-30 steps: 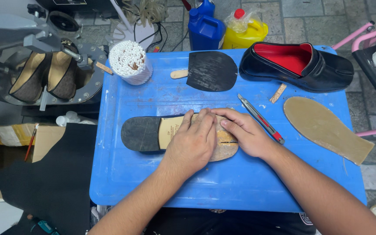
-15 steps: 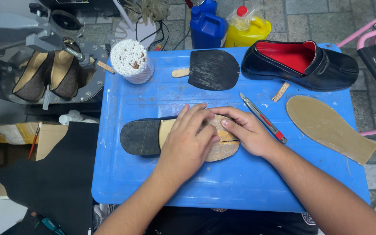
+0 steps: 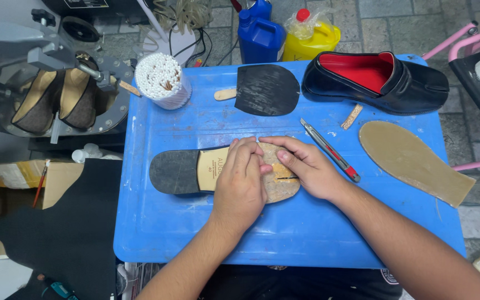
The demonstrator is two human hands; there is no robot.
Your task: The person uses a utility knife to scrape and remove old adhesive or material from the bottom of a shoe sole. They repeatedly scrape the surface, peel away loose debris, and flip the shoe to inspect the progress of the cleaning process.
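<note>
Head view: left hand [image 3: 241, 189] flat, fingers together, pressing down on shoe sole [image 3: 223, 172] at middle of blue tabletop [image 3: 195, 233]; right hand [image 3: 306, 166] beside it, fingers curled onto sole's tan forepart, touching left fingertips. Just right of right hand, utility knife [image 3: 329, 149]. Farther right, loose tan insole [image 3: 409, 161]. At far edge, black rubber half-sole [image 3: 266, 89], black loafer with red lining [image 3: 376, 80], cup of cotton swabs [image 3: 162, 80].
</note>
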